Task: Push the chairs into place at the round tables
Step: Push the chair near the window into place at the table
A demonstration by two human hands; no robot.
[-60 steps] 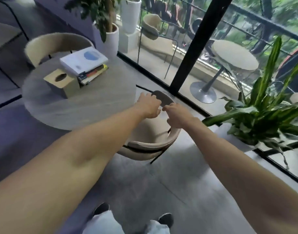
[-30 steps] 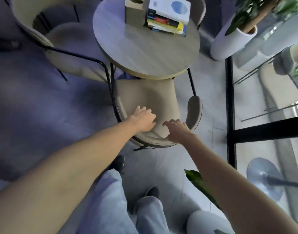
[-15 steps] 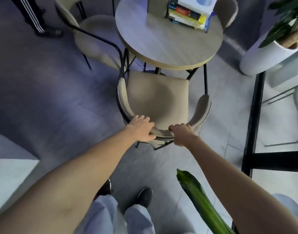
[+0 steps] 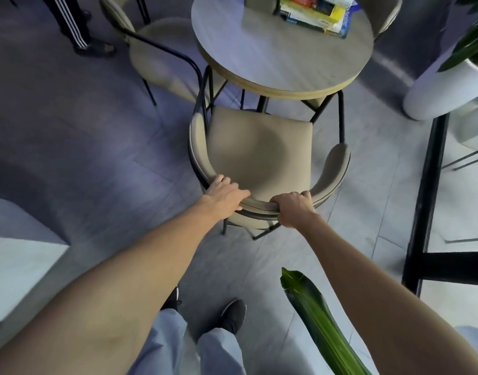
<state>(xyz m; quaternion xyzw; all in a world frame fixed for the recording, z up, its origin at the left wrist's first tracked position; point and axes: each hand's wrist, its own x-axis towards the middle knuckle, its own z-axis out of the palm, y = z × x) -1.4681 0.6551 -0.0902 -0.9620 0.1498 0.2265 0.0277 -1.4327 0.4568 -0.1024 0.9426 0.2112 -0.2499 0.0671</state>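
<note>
A beige padded chair (image 4: 259,150) with a curved backrest and black metal legs stands in front of me, its seat front just at the edge of the round wooden table (image 4: 281,60). My left hand (image 4: 223,193) grips the top of the backrest on the left. My right hand (image 4: 294,208) is curled over the backrest rim on the right. A second beige chair (image 4: 154,47) sits at the table's left, and a third chair (image 4: 384,12) shows behind the table at the top right.
A stack of books (image 4: 316,14) lies on the table. A white planter (image 4: 446,90) stands right, beside a black window frame post (image 4: 427,190). A green leaf (image 4: 316,318) juts in near my feet. Another person's legs (image 4: 72,23) stand top left.
The chair has drawn back a little from the table, so more of its seat shows. Both hands have moved from the seat back onto the backrest rim and closed on it.
</note>
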